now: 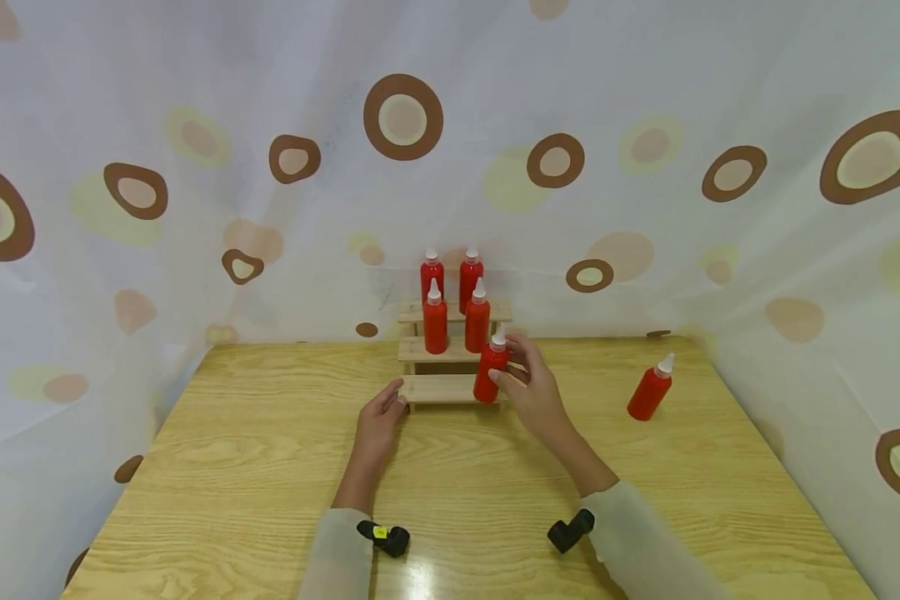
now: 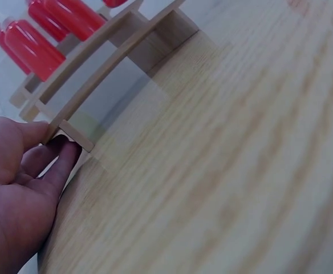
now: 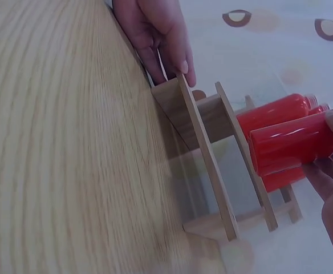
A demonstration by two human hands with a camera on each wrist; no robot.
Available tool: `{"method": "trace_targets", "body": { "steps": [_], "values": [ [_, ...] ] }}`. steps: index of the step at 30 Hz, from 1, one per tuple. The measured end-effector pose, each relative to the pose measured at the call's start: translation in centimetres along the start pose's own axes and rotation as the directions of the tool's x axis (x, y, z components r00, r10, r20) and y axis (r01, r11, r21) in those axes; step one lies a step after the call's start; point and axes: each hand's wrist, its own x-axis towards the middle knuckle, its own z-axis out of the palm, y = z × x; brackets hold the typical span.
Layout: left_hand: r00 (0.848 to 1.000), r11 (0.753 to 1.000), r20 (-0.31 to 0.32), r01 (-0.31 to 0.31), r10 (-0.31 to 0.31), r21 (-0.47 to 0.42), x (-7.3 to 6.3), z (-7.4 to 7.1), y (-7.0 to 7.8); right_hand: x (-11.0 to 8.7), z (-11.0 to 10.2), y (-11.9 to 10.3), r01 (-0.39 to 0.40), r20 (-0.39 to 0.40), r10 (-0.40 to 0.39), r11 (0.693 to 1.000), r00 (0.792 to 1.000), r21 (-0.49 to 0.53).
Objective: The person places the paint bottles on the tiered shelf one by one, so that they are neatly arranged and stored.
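A three-step wooden rack (image 1: 441, 389) stands at the back of the table. My left hand (image 1: 378, 418) pinches the left end of its lowest step, thumb on top and fingers below, beside the end leg in the left wrist view. Between the thumb and fingers of my right hand (image 1: 537, 398) is a red squeeze bottle (image 1: 489, 379) with a white nozzle, held nearly upright. Its base (image 3: 256, 154) is raised off the lowest step in the right wrist view. Two similar bottles (image 1: 436, 327) stand on the middle step, two more bottles (image 1: 432, 275) on the top step.
Another red bottle (image 1: 649, 393) with a white nozzle stands on the wooden table (image 1: 270, 467), to the right of the rack. A patterned white sheet (image 1: 307, 225) hangs close behind the rack and along both sides of the table.
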Motion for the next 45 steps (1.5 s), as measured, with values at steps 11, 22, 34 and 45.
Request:
{"method": "trace_targets", "body": {
  "steps": [11,22,34,45],
  "values": [
    [1.0,1.0,0.0,0.003,-0.003,-0.005,0.0,0.0,0.2,2.5,3.4,0.4,-0.01,0.061,0.008,1.0,0.998,0.03],
    [1.0,1.0,-0.023,0.018,-0.018,0.003,0.1,0.1,-0.3,3.9,6.1,1.6,0.006,0.114,-0.006,1.0,0.993,-0.001],
    [1.0,1.0,-0.02,-0.002,0.002,0.009,0.1,0.2,0.2,4.3,7.5,2.1,-0.001,0.17,0.002,1.0,0.985,-0.006],
    [1.0,0.999,0.013,0.023,-0.023,0.026,-1.6,0.1,3.3,3.6,7.1,2.3,0.001,0.145,-0.002,1.0,0.989,0.007]
  ]
}}
